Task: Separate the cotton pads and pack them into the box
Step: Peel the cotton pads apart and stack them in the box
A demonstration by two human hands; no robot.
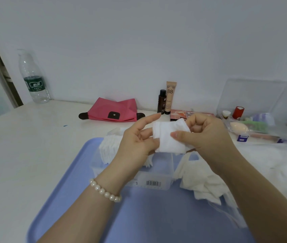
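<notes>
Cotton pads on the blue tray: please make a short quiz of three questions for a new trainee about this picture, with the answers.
1. True or false: both hands hold the same cotton pad above the clear box.
2. Multiple choice: where is the loose pile of pads? A) left of the box, off the tray B) right of the box, on the blue tray C) inside the pink pouch
3. Fill in: the wrist of the left hand wears a ____ bracelet.

Key
1. True; the right hand pinches it from the other side.
2. B
3. pearl
</notes>
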